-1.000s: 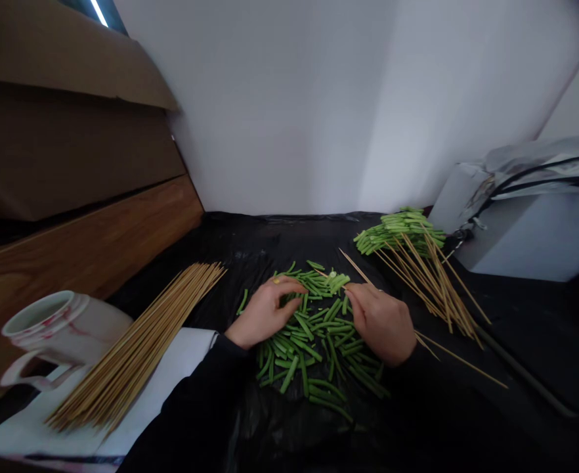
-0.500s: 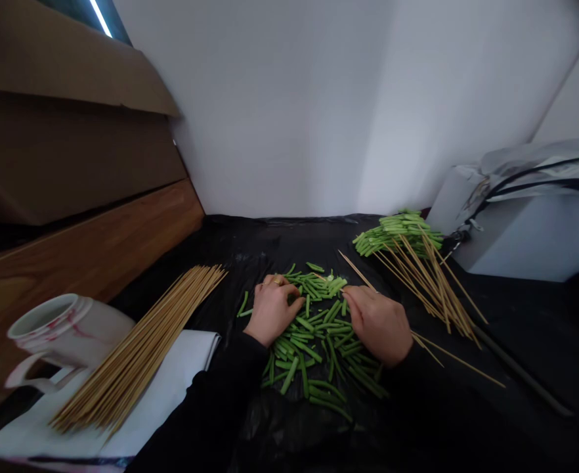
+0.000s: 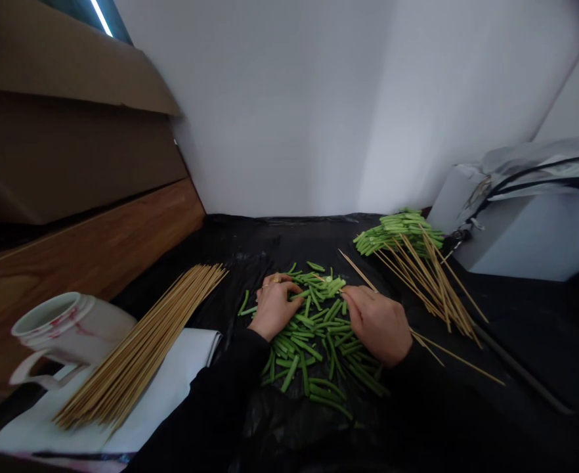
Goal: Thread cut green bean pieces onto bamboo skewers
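My right hand (image 3: 379, 323) is closed round a thin bamboo skewer, whose tail (image 3: 467, 362) sticks out behind the wrist. At the skewer's front end, a row of green bean pieces (image 3: 333, 286) sits just ahead of my fingertips. My left hand (image 3: 276, 305), with a ring on one finger, is curled at the left side of the beans. A cut green bean piece (image 3: 298, 294) shows between its thumb and fingers. Below and between both hands spreads a loose pile of cut green beans (image 3: 314, 348) on black plastic sheeting (image 3: 279, 240).
A bundle of bare skewers (image 3: 146, 348) rests on white paper (image 3: 195, 345) beside a tipped mug (image 3: 90, 328). Back right, filled skewers of green beans (image 3: 400, 230) are stacked. One loose skewer (image 3: 356, 269) lies behind my right hand. A cardboard box (image 3: 73, 151) stands left, a white box (image 3: 536, 230) right.
My left hand has shifted slightly, and a green bean piece now shows between its thumb and fingers. My right hand keeps its place on the skewer.
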Demonstrator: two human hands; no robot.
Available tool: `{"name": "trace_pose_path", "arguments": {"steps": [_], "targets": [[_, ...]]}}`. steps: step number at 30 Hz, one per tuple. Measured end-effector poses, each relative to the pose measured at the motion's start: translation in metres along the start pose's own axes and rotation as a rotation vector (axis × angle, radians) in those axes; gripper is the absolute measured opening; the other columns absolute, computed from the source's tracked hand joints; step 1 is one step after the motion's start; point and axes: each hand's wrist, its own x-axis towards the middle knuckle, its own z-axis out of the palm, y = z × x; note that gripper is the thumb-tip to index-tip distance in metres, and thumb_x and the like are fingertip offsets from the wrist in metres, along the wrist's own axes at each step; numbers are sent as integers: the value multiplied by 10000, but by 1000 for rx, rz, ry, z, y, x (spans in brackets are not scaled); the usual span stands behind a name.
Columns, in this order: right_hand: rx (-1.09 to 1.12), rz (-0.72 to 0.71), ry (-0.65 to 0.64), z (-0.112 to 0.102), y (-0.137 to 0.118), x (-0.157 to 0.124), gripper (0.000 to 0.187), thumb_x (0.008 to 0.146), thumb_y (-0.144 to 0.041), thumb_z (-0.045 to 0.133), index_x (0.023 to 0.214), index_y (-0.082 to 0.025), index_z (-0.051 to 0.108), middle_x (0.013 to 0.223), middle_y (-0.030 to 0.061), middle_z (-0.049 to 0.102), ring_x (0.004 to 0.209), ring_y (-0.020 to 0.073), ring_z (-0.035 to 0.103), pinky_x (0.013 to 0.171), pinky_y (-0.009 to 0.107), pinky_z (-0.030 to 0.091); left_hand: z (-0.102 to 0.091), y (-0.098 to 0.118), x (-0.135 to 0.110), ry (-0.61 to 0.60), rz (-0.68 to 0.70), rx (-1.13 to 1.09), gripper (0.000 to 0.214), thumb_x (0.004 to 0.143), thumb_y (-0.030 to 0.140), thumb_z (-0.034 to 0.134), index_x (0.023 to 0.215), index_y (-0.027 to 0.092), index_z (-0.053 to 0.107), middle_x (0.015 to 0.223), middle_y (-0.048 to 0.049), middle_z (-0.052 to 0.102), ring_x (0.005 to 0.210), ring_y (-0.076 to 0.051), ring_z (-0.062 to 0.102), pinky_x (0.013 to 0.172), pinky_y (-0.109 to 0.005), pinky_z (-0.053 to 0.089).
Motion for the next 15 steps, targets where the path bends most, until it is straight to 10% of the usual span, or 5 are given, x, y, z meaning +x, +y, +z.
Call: {"name": "trace_pose_path", "arguments": {"steps": [7, 15], "targets": [[115, -37, 116, -4, -1, -1, 245, 948, -214, 407, 963, -174, 649, 843, 43, 674, 815, 150, 628, 739, 246, 397, -25, 6, -6, 264, 43, -390, 136, 762, 265, 676, 871, 213, 738, 947, -62, 695, 982, -231, 558, 941, -391, 374], [197, -131, 151, -4, -9, -4, 247, 941, -180, 408, 996, -158, 648, 807, 46, 657, 773, 144, 622, 732, 251, 413, -32, 17, -14, -139, -384, -1516, 241, 679, 237, 778, 895, 142, 730, 877, -45, 708, 707, -84, 589, 676, -195, 465]]}}
